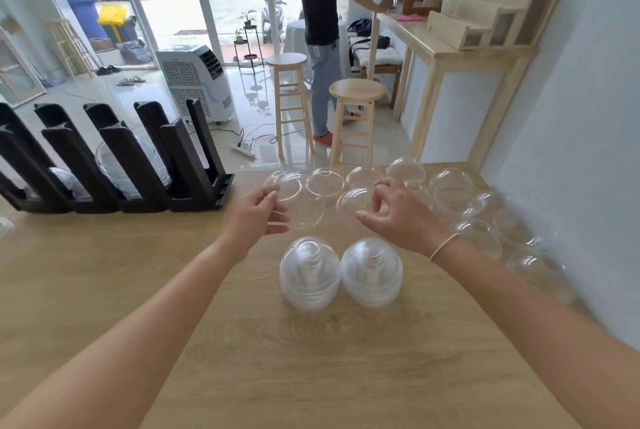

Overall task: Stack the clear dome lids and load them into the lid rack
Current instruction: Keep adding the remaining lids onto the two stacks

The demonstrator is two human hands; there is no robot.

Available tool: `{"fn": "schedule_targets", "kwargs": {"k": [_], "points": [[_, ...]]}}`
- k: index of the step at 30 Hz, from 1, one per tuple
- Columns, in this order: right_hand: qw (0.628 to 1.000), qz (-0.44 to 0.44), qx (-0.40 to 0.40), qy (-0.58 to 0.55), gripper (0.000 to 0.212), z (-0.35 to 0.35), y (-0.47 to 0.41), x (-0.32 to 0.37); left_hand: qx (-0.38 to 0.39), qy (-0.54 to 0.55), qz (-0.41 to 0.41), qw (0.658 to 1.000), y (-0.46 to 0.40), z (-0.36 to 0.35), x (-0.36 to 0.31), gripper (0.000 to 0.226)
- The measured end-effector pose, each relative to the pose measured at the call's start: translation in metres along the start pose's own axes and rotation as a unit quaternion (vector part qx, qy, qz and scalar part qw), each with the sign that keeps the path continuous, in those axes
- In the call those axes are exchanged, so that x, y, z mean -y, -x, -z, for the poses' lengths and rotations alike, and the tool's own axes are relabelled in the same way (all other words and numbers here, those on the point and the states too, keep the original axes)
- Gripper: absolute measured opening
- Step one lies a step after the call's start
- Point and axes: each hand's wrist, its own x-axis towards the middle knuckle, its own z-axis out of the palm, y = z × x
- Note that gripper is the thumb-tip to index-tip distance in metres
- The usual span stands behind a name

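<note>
Two lid stacks (341, 272) stand side by side at the centre of the wooden desk (104, 276). About a dozen loose lids (450, 186) spread from 12 to 3 o'clock. The black rack (114, 158) at 10 o'clock holds lids in three slots. Left hand (258, 212) and right hand (398, 212): each grip half-curled, empty, near the loose lids. Two stools (356, 91) stand on the tiled floor beyond.

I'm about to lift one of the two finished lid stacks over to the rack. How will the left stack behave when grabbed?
The left stack is thin clear plastic, so probably very light and easily squashed by a hard grip. Its smooth, glossy domes look slippery, and the nested lids may slide apart if tilted. Standing upright with nothing bracing it but the right stack beside it, a sideways nudge could topple it.
</note>
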Motion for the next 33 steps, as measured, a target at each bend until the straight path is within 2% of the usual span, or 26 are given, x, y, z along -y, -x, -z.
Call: {"fn": "schedule_targets", "kwargs": {"k": [4, 10, 15, 21, 23, 26, 27, 29, 31, 33], "points": [[0.999, -0.017, 0.04, 0.026, 0.028, -0.007, 0.024, -0.003, 0.028, 0.059, 0.089, 0.994, 0.019, -0.002, 0.005, 0.021], [0.993, -0.033, 0.079, 0.077, 0.031, -0.034, 0.046, -0.017, 0.035, 0.059, 0.164, 0.984, 0.033, -0.005, 0.028, 0.014], [0.994, -0.017, 0.058, 0.091, 0.036, -0.042, 0.053, -0.021, 0.027, 0.017, 0.185, 0.982, 0.035, -0.002, 0.043, 0.008], [0.988, -0.024, 0.072, 0.133, 0.037, -0.043, 0.053, -0.02, 0.01, -0.036, 0.191, 0.981, 0.033, -0.001, 0.054, 0.021], [0.987, -0.025, 0.072, 0.141, 0.037, -0.043, 0.052, -0.021, -0.011, -0.122, 0.152, 0.981, 0.03, -0.002, 0.057, 0.028], [0.986, -0.023, 0.072, 0.152, 0.037, -0.043, 0.05, -0.022, -0.045, -0.279, -0.011, 0.959, 0.031, -0.004, 0.054, 0.036], [0.985, -0.02, 0.071, 0.156, 0.038, -0.044, 0.049, -0.022, -0.029, -0.31, -0.067, 0.948, 0.032, -0.004, 0.052, 0.041], [0.985, -0.011, 0.06, 0.164, 0.04, -0.044, 0.047, -0.023, 0.051, -0.345, -0.132, 0.928, 0.034, -0.003, 0.052, 0.055], [0.988, 0.0, 0.029, 0.155, 0.042, -0.042, 0.046, -0.025, 0.126, -0.384, -0.143, 0.903, 0.033, -0.003, 0.057, 0.073], [0.991, 0.004, -0.008, 0.132, 0.042, -0.038, 0.042, -0.025, 0.161, -0.401, -0.148, 0.889, 0.031, -0.002, 0.065, 0.084]]}}
